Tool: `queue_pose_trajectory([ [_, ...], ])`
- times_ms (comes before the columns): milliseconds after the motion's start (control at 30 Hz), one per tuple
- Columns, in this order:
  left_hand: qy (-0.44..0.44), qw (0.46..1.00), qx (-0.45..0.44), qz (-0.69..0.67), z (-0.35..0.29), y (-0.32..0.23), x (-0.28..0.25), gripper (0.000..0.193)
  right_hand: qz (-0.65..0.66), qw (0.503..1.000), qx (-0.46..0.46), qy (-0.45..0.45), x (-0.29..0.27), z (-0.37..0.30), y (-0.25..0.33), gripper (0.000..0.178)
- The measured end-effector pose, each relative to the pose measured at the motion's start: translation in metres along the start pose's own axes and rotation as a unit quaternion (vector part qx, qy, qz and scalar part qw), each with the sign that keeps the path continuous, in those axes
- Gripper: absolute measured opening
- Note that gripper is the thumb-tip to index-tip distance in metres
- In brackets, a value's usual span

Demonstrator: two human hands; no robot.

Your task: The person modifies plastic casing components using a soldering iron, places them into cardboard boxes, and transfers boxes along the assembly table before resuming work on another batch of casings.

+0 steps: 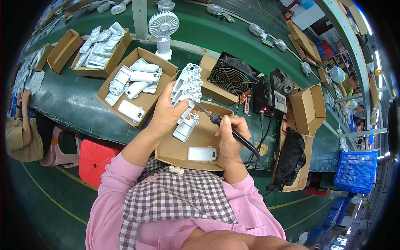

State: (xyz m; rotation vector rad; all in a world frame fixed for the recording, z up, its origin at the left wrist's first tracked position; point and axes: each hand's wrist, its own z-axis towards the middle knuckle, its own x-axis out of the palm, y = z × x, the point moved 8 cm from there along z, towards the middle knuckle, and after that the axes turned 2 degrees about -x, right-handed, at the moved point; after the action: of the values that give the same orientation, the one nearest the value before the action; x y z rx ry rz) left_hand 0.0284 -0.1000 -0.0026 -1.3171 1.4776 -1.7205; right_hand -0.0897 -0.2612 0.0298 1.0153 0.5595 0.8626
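My left hand (166,109) is closed around a bunch of white plastic housings (188,81), held up above a shallow cardboard box (171,150). In my right hand (234,135) is a soldering iron (216,119) with a black handle. Its metal tip points up and left at the lower end of the held housings; whether it touches them I cannot tell. Inside the box below, one open white housing (186,128) lies near the bunch, and a white casing (202,153) rests smooth side up close to my right wrist.
Left of my hands stands a cardboard box (101,96) of white casings, with a fuller one (125,38) behind. A white handheld fan (163,29) stands at the back. A black caged fan (233,75) and a soldering station (266,98) sit right. A co-worker's hands (25,98) show far left.
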Motion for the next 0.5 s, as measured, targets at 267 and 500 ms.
queue_pose_trajectory([
  [267,0.005,1.000,-0.006,-0.009,-0.0006,-0.0004,0.0004,0.045,0.009,1.000,-0.002,-0.010,0.0000,-0.0001,0.0004,0.018],
  [500,0.016,1.000,-0.020,0.005,-0.0013,-0.0011,0.0033,0.045,0.027,0.999,0.005,-0.022,-0.0012,0.0010,0.0004,0.018],
])
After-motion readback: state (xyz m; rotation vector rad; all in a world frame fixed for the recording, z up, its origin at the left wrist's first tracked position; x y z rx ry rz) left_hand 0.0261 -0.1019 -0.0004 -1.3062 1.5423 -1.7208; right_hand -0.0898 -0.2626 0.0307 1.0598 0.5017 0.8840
